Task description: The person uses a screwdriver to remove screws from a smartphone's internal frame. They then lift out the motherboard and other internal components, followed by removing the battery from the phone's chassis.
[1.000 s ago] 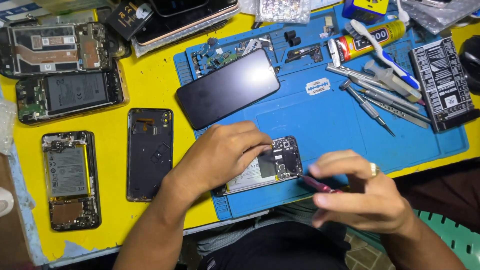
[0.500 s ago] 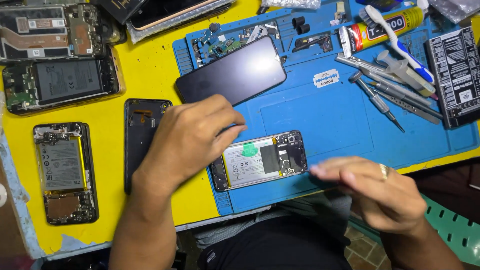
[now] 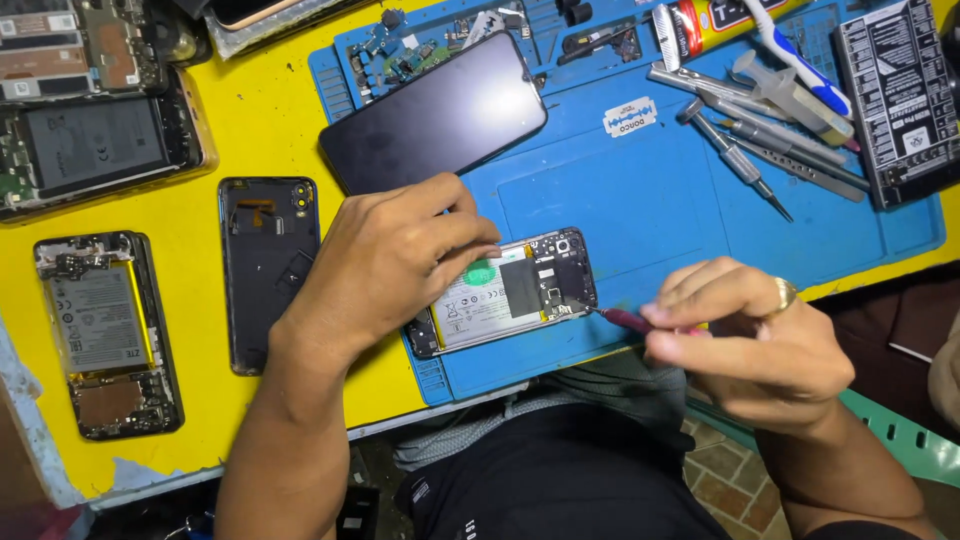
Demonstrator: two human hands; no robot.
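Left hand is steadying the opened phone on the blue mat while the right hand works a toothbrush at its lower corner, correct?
Not a toothbrush: in the head view the right hand holds a thin red-handled tool at that corner. The left hand does steady the opened phone on the blue mat.

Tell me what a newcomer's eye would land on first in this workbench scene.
First, the opened phone at the near edge of the blue mat, pinned by the left hand while the right hand brings a red-handled screwdriver to its lower corner. Next, the dark glossy screen panel lying slantwise just above. Then the bright yellow table on the left, strewn with more stripped phones.
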